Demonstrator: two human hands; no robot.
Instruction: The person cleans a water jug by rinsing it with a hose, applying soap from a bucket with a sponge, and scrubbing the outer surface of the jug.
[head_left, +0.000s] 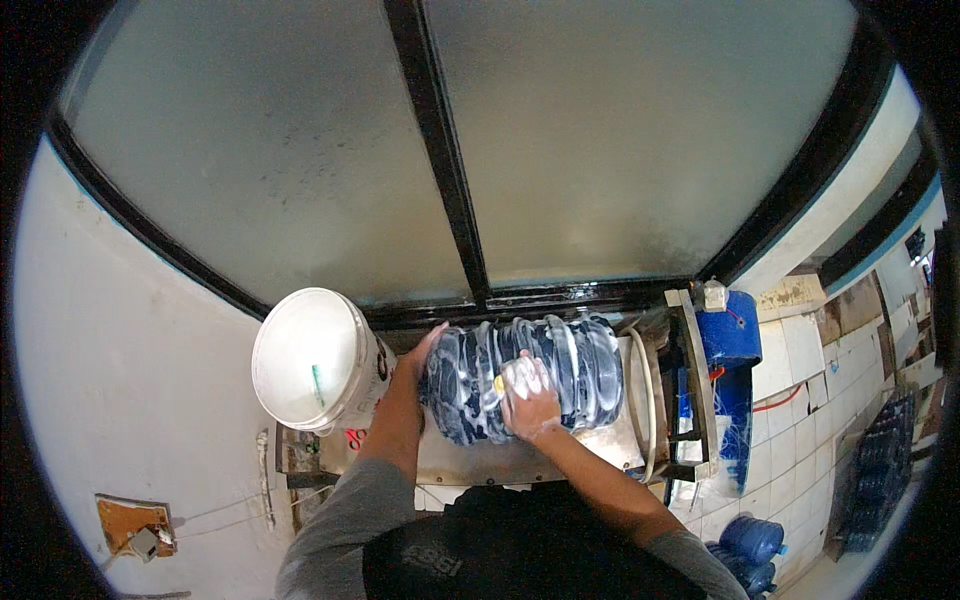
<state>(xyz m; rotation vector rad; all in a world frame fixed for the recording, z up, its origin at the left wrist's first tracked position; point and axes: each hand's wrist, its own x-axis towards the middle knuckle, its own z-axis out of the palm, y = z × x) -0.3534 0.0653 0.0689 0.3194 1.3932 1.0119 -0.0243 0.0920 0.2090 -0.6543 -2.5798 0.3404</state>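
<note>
A large ribbed water-cooler bottle (589, 375), streaked with white foam, lies on its side on a metal work surface (517, 465). My left hand (427, 351) braces its left end, the fingers partly hidden behind it. Foam coats the knuckles of my right hand (531, 397), which presses a yellow sponge (499, 384) against the bottle's middle; most of the sponge is covered by the hand. Close by my left forearm stands a white plastic bucket (300, 352), with a small green mark or object visible inside.
Frosted glass panes (615, 150) in a black frame rise behind the work surface. A pale hose (646, 405) curves near its right end, beside a metal frame (697, 390). Further right are a blue drum (727, 330) and blue bottles (750, 540) low down.
</note>
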